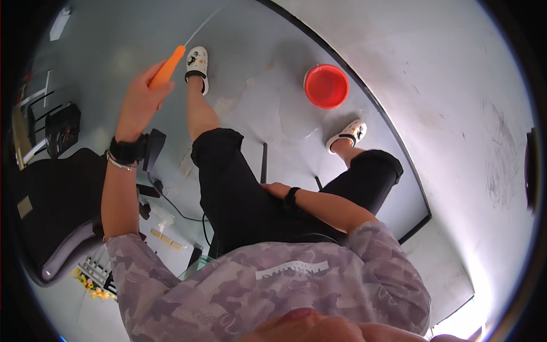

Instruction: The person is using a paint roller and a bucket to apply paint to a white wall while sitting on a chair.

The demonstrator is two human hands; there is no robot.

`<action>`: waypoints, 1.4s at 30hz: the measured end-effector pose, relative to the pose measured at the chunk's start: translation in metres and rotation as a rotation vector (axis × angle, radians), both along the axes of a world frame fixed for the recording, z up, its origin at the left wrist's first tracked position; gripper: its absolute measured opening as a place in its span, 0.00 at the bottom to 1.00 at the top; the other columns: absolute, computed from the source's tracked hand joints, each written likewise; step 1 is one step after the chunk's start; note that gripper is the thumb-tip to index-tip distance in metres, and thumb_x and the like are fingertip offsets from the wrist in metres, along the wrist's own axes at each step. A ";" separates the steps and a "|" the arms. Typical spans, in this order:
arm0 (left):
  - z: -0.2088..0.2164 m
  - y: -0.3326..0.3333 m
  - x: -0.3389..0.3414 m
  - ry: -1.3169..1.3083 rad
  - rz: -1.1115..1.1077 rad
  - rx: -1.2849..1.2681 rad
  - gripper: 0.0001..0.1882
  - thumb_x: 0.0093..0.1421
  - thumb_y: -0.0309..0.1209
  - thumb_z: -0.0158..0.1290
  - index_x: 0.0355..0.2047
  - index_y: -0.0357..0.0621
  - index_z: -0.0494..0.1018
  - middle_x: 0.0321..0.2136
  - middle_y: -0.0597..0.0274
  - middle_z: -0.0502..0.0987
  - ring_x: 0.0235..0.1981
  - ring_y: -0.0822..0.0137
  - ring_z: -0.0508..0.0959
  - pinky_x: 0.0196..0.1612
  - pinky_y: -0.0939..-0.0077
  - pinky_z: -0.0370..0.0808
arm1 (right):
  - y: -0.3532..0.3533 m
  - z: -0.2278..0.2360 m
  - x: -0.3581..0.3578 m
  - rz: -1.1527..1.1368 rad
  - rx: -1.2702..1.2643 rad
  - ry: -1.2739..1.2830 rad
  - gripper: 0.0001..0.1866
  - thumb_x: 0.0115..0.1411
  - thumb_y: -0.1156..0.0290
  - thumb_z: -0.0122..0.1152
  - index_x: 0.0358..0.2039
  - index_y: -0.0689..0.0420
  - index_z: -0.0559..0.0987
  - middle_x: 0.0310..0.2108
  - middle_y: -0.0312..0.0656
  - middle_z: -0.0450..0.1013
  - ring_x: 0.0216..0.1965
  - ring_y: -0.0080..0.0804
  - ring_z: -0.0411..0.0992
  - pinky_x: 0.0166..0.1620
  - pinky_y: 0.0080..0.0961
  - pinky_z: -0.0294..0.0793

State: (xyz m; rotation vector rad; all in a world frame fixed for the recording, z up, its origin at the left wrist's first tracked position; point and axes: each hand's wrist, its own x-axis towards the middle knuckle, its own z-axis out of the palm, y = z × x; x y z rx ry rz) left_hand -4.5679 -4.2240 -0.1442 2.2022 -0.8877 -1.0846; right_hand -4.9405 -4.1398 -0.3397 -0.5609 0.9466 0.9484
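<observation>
My left hand [139,102], raised at the upper left, is closed around the orange handle [168,67] of a tool. A long, thin, pale shaft [203,26] runs from the handle toward the top edge, where its end is out of sight. What kind of tool it is I cannot make out. My right hand [276,190] lies on the black shorts at my inner thigh, its fingers loosely extended and partly hidden, with nothing visible in them. A red bucket [326,86] stands on the floor ahead, near my right foot.
White clogs [197,61] are on my feet, set wide apart. Dark legs of a seat [264,162] show between my thighs. Along the right runs a pale wall [456,97] with a black base strip. A black chair [62,205] and a cable [179,212] lie to the left.
</observation>
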 end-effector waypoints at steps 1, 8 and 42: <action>0.001 -0.004 0.001 -0.057 -0.016 0.013 0.23 0.54 0.30 0.51 0.51 0.40 0.64 0.16 0.74 0.62 0.14 0.83 0.60 0.17 0.88 0.58 | 0.004 -0.004 -0.003 -0.007 0.013 0.001 0.30 0.59 0.48 0.38 0.45 0.63 0.72 0.44 0.48 0.70 0.42 0.37 0.70 0.48 0.27 0.66; -0.012 -0.013 0.027 0.137 0.164 0.143 0.24 0.52 0.28 0.51 0.51 0.39 0.65 0.18 0.74 0.64 0.15 0.83 0.61 0.17 0.88 0.59 | 0.040 -0.031 0.038 -0.012 -0.112 -0.033 0.36 0.48 0.41 0.52 0.38 0.66 0.76 0.38 0.54 0.72 0.41 0.42 0.71 0.45 0.29 0.68; 0.056 -0.010 0.224 -0.173 -0.173 -0.257 0.22 0.46 0.30 0.51 0.45 0.44 0.69 0.17 0.64 0.71 0.18 0.72 0.71 0.21 0.78 0.67 | 0.018 0.114 -0.123 -2.008 -0.446 -0.604 0.19 0.61 0.63 0.43 0.49 0.58 0.66 0.45 0.41 0.68 0.45 0.31 0.67 0.48 0.28 0.67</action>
